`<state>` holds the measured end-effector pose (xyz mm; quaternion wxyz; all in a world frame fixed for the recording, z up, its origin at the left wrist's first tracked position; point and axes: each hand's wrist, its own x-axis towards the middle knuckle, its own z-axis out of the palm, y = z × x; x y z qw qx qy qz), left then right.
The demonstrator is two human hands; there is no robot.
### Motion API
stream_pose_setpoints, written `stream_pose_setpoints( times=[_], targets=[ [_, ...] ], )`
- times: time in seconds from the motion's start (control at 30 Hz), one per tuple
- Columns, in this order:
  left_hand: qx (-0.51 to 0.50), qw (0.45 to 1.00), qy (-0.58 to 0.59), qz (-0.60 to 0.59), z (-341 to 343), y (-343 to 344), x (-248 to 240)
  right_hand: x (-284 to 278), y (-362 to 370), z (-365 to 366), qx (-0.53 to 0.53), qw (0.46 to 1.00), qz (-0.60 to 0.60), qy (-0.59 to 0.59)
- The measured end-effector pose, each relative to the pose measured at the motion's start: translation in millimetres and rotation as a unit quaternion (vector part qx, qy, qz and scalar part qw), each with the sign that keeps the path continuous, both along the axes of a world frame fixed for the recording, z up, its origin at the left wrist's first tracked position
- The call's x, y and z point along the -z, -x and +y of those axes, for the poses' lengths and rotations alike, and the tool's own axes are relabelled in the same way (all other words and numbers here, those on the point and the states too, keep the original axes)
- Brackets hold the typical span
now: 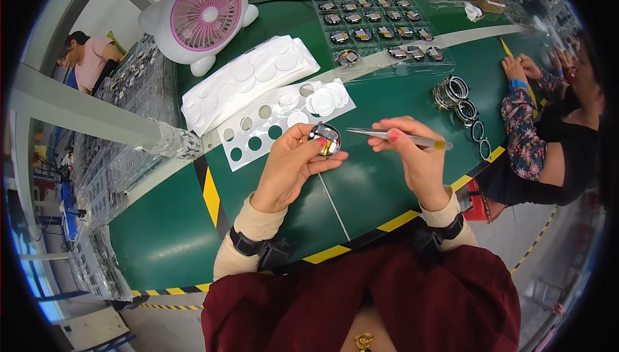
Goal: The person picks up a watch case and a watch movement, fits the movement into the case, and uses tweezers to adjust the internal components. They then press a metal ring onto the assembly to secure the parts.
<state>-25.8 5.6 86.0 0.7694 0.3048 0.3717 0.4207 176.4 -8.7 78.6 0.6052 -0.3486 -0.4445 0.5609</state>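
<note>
Between the fingers and thumb of my left hand (287, 166) is a small round electronic module (327, 140), dark-rimmed with silvery and yellow parts inside. My right hand (416, 155) grips metal tweezers (400, 136) like a pen. Their tips point left, close to the module's edge but apart from it. Just beyond my left hand lies a white sheet of round stickers (261, 122), several of its circles peeled out to show green. Loose white discs (324, 99) are piled on its right end.
Clear trays (361, 13) of round modules cover the table's far side. A white and pink fan (206, 13) stands at far left behind a stack of white sticker sheets (251, 71). Metal rings (464, 110) lie at right, near a co-worker (548, 126). A pale post (84, 107) rises at left.
</note>
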Motion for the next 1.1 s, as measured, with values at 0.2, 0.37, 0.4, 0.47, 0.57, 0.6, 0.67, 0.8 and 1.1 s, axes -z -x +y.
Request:
stream_pose_setpoints(
  times=[0.2,0.37,0.4,0.47,0.57,0.6,0.67,0.8,1.1],
  targets=[
    [-0.031,0.999,0.017,-0.037,-2.2,-6.3,3.7,-3.2,13.0,-14.0,0.071,0.986,-0.149,0.010],
    [-0.007,1.000,-0.015,-0.022,-8.4,-11.6,4.6,7.1,29.6,-2.8,0.051,0.981,-0.184,-0.023],
    [-0.006,1.000,-0.018,-0.016,-9.2,-12.1,4.0,6.4,29.5,-2.5,0.028,0.988,-0.153,-0.001],
    [-0.005,1.000,-0.019,-0.011,-9.5,-12.6,3.8,5.3,29.5,-2.6,-0.018,0.995,-0.091,0.043],
    [-0.005,1.000,-0.008,-0.027,-8.4,-12.2,4.4,5.7,30.7,-2.7,-0.005,0.993,-0.114,0.023],
    [-0.005,1.000,-0.007,-0.027,-8.4,-12.3,4.8,6.2,31.2,-2.9,0.002,0.992,-0.125,0.013],
    [-0.024,0.999,-0.018,-0.012,-9.7,-12.8,5.5,9.5,32.9,-4.1,0.033,0.981,-0.188,-0.034],
    [-0.057,0.996,-0.059,0.024,-11.8,-18.5,12.5,18.7,37.5,-4.2,0.107,0.934,-0.314,-0.132],
    [-0.064,0.996,0.028,-0.049,-1.0,-17.8,32.8,32.1,33.8,0.1,0.012,0.971,-0.240,-0.014]
  ],
)
